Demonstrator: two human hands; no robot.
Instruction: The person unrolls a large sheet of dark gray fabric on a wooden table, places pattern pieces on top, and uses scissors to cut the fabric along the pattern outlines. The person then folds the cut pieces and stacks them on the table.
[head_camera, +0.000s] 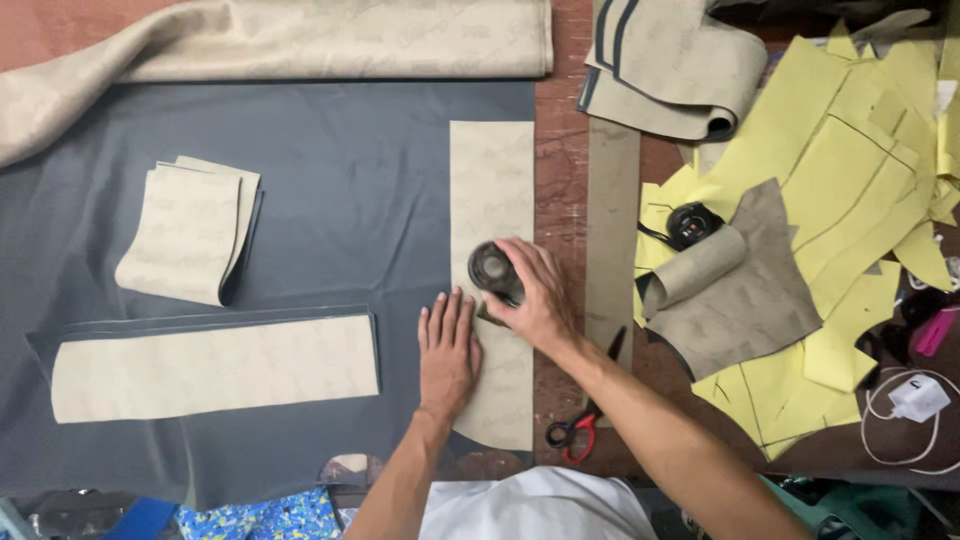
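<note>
Right hand (535, 295) clasped over a round black tool (493, 270), fingers wrapped about its top, pressed down on a tall beige pattern strip (490, 200). Left hand (447, 350) laid flat just beside, fingers straight and close together, pinning the lower part of the same strip. Strip set upright along the right edge of a dark grey fabric sheet (340, 200) spread on the surface (562, 200). Farther left on the sheet: a long beige strip (215, 368) and a folded beige stack (190, 235). Right of the hands: red-handled scissors (580, 425), yellow pattern paper (860, 150), a rolled beige offcut (695, 270). Likely faults: strip creeping under the tool if the flat hand eases its pressure, giving a crooked edge; left fingertips lying close to the tool, at risk should it slip toward them.
</note>
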